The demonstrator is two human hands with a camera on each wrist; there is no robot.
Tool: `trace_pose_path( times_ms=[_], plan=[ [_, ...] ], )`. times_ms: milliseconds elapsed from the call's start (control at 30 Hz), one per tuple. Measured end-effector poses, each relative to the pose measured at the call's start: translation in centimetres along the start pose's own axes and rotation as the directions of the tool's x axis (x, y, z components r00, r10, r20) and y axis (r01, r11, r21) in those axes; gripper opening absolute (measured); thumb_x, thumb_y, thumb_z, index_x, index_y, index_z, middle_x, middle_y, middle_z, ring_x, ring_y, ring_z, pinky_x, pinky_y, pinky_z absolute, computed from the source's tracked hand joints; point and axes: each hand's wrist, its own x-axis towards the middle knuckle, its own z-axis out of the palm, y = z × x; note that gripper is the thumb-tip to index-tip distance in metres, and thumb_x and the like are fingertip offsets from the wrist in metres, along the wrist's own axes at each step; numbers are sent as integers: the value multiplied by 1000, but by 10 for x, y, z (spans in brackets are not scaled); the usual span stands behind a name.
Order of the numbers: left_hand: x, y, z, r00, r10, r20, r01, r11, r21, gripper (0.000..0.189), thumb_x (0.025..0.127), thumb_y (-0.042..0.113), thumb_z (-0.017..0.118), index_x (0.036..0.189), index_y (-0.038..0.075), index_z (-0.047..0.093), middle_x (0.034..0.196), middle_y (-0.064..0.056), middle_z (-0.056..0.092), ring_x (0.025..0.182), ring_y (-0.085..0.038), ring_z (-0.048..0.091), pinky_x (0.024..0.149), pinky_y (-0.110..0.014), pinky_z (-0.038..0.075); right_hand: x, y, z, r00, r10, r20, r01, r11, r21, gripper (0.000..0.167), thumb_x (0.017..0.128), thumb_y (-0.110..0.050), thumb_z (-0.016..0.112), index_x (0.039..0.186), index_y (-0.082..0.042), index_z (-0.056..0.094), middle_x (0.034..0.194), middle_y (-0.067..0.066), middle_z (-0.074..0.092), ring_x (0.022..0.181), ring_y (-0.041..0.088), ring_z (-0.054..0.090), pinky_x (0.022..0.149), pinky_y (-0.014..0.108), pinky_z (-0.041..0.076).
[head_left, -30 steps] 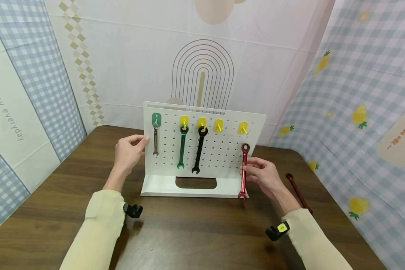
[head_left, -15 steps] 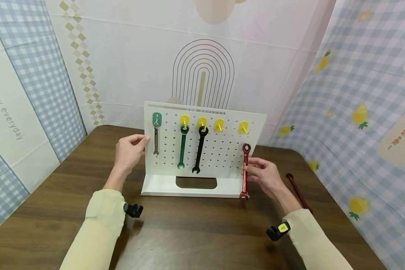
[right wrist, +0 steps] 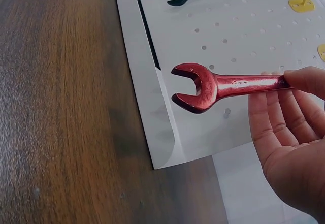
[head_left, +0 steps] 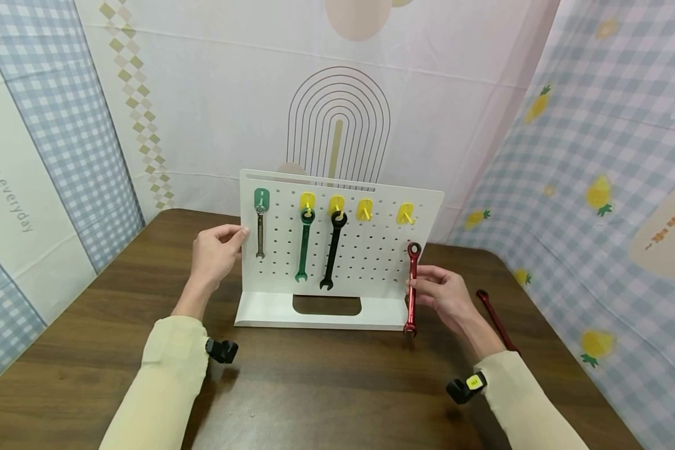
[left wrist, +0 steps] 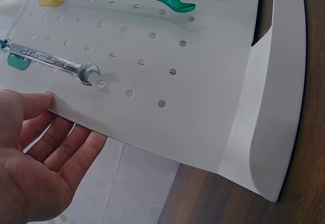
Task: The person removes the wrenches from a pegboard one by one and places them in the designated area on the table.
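My left hand [head_left: 215,251] pinches the left edge of a white pegboard [head_left: 371,262], thumb on the front face and fingers behind it. Between the thumb and fingers of my right hand [head_left: 443,292] is a red wrench [head_left: 412,294], upright in front of the board's right edge with its ring end on top. In the right wrist view its open end points away from the palm. A small silver wrench [left wrist: 51,60] hangs from a green hook near my left thumb. A green wrench [head_left: 304,247] and a black wrench [head_left: 332,253] hang from yellow hooks.
Two yellow hooks on the board's right half, one [head_left: 364,210] beside the black wrench and another [head_left: 405,214] above the red wrench, carry nothing. A second, dark red wrench [head_left: 496,320] lies on the brown table [head_left: 315,387] to the right. Patterned cloth hangs behind.
My right hand and the red wrench have shifted slightly right and down. The left hand keeps its place on the board's edge, and the hanging wrenches stay put.
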Motion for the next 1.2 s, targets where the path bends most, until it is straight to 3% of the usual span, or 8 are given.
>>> trace_pose_path(
  times_ms=[267,500,633,867,1100,1200],
  plan=[
    [0,0,0,1000,-3,2,3,1000,-4,37,108,29,63,127,-1,73,123,-20,70,103,-32,68,85,-30,66,0,2,-5,1000,-14,4,14,1000,12,18,100,-1,70,116,-7,72,95,0,80,88,17,78,78,30,66],
    [0,0,0,1000,-4,2,4,1000,-2,38,108,31,63,127,0,74,122,-19,70,102,-28,67,90,-38,66,-1,2,-9,1000,-11,3,11,1000,17,21,100,-1,70,120,-2,69,95,0,80,90,19,77,78,30,66],
    [0,0,0,1000,-1,0,1,1000,1,37,107,31,64,126,0,74,119,-19,70,100,-31,67,85,-33,66,-1,2,-11,1000,-9,7,9,1000,26,19,100,0,70,119,-3,70,95,0,80,88,17,77,78,30,66],
    [0,1,0,1000,-1,-2,1,1000,7,37,107,31,64,126,1,75,119,-19,70,95,-24,66,83,-29,65,-1,2,-13,1000,-11,1,11,1000,22,22,100,0,69,122,-1,69,96,1,80,89,17,76,79,31,66],
    [0,0,0,1000,-1,2,1,1000,0,37,108,31,63,127,0,74,120,-20,70,103,-33,67,86,-32,66,-2,4,-17,1000,-5,-11,5,1000,-8,17,101,-2,68,113,-13,72,96,-3,79,88,13,75,80,31,66],
    [0,0,0,1000,0,1,0,1000,3,38,108,31,63,127,0,74,121,-20,70,102,-31,68,85,-31,66,-3,5,-18,1000,-2,-4,2,1000,1,17,101,-2,68,116,-11,72,97,-2,79,89,13,75,81,30,66]
  ],
)
